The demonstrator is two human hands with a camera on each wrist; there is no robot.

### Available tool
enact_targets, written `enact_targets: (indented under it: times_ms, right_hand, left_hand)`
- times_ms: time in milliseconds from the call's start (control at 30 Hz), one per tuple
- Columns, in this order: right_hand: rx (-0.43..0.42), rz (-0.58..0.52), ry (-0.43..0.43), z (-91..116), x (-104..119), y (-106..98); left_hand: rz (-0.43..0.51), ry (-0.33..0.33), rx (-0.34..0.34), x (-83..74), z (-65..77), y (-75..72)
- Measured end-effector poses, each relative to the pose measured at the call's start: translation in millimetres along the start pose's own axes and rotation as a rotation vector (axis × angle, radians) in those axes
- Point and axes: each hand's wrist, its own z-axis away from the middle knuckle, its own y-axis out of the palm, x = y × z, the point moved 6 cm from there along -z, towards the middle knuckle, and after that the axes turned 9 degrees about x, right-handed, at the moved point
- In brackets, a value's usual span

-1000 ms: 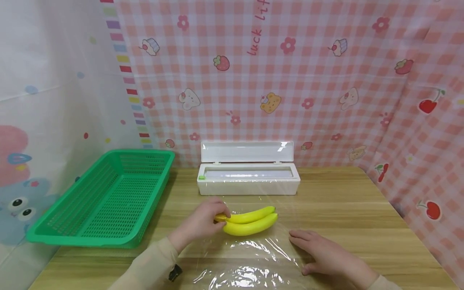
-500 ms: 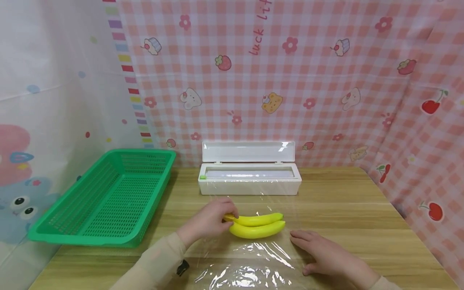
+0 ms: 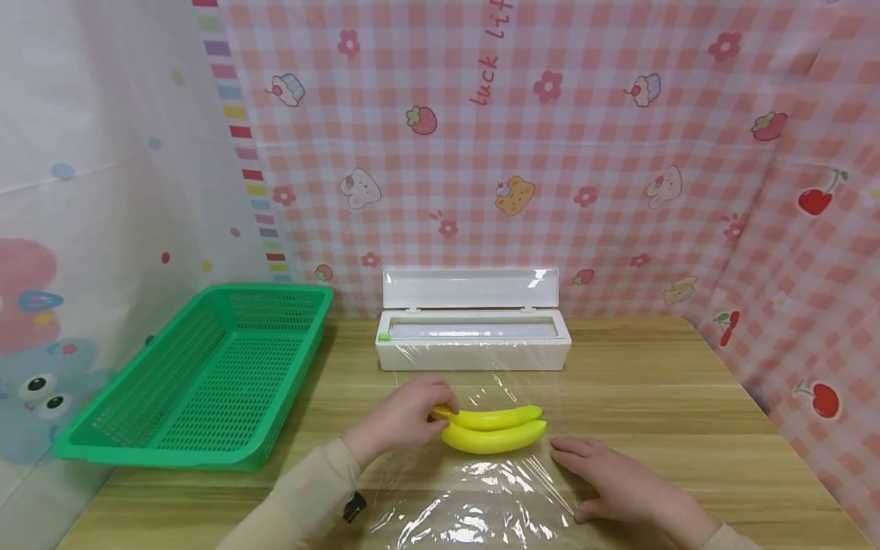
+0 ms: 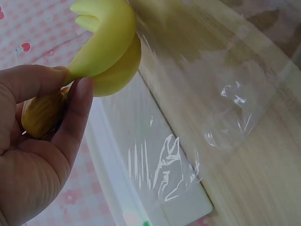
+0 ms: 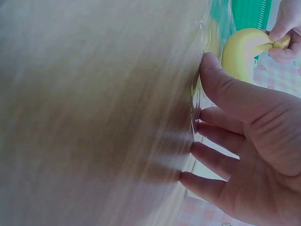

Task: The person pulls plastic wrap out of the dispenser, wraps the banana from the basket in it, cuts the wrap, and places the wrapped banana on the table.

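Note:
A pair of yellow bananas (image 3: 496,438) joined at the stem lies over a sheet of clear cling film (image 3: 474,500) in the head view. My left hand (image 3: 411,414) pinches the brown stem between thumb and fingers; the left wrist view shows this grip on the bananas (image 4: 110,52) up close. To the right of the banana tips, my right hand (image 3: 615,480) rests with spread fingers. Its fingertips touch down at the right side of the film in the right wrist view, where the hand (image 5: 263,141) holds nothing. Behind the bananas stands a white cling film dispenser (image 3: 473,357), lid up, film running out of it.
On the left of the wooden table (image 3: 660,367) sits a green plastic basket (image 3: 154,458) with perforated walls. A small black object (image 3: 354,507) lies beside my left sleeve. Checked pink cloth (image 3: 440,160) hangs at the back and right.
My left hand has shifted the bananas to the right and slightly nearer to me, bringing their tips close to my right hand. The right hand has stayed in place.

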Motion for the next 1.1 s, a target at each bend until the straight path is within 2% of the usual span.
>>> enact_targets:
  times_ms: [433, 667, 933, 1100]
  right_hand:
    - [-0.020, 0.006, -0.014, 0, 1, 0]
    - [-0.093, 0.025, -0.063, 4, 2, -4]
    - [-0.221, 0.067, -0.125, 10, 3, -16]
    - [-0.268, 0.076, -0.147, 14, 3, -21]
  left_hand:
    - [-0.027, -0.006, 0.010, 5.3, 2.6, 6.2]
    - [-0.059, -0.033, 0.002, 10.1, 6.1, 8.8]
    - [0.016, -0.102, -0.017, 20.1, 18.5, 5.7]
    - [0.068, -0.106, -0.027, 26.3, 32.5, 2.6]
